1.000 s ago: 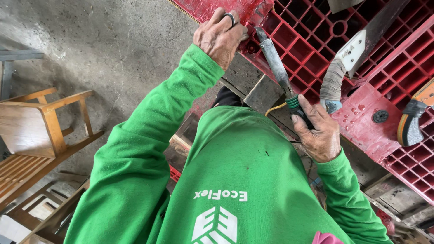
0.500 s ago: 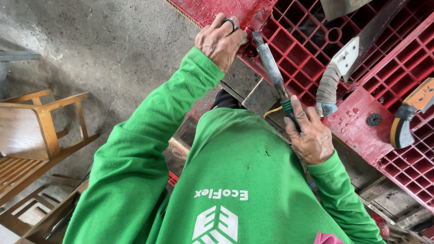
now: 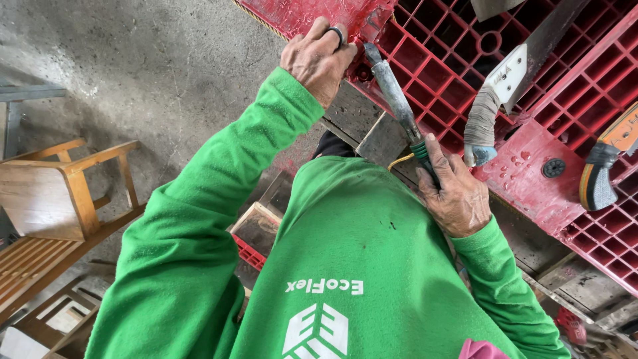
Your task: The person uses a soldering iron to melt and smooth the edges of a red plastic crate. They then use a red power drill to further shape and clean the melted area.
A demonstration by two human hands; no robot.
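Observation:
My left hand point(image 3: 319, 58), with a dark ring on one finger, grips the edge of a red plastic pallet point(image 3: 458, 73) with a grid of openings. My right hand point(image 3: 455, 196) is closed around the green-wrapped handle of a long grey metal blade tool point(image 3: 392, 93). The tool slants up to the left. Its tip rests against the pallet's edge, right beside my left hand's fingers. Both of my arms are in green long sleeves.
A big knife with a cloth-wrapped handle point(image 3: 495, 100) lies on the pallet. A tool with an orange and black handle point(image 3: 601, 166) lies at the right. Wooden chairs point(image 3: 60, 199) stand on the concrete floor at the left. Wood blocks point(image 3: 256, 226) sit under my arms.
The tool's tip has shifted slightly left, closer to my left hand. My right hand has moved a little with it. My left hand keeps its grip on the pallet edge.

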